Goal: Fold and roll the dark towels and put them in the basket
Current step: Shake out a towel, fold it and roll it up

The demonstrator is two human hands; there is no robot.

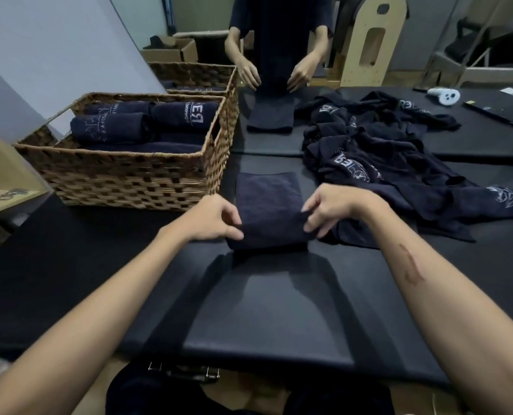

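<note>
A folded dark navy towel (268, 202) lies as a narrow strip on the black padded table (267, 310), its near end partly rolled. My left hand (216, 217) pinches the left end of the roll. On the right end of the roll, my right hand (327, 209) grips with curled fingers. To the left stands a wicker basket (123, 178) holding several rolled dark towels (111, 128) with white print.
A heap of unfolded dark towels (378, 157) lies right of the strip. Across the table another person (279, 40) handles a folded towel (270, 115). A second wicker basket (195, 74) stands behind the first. A white controller (444, 95) lies at the far right.
</note>
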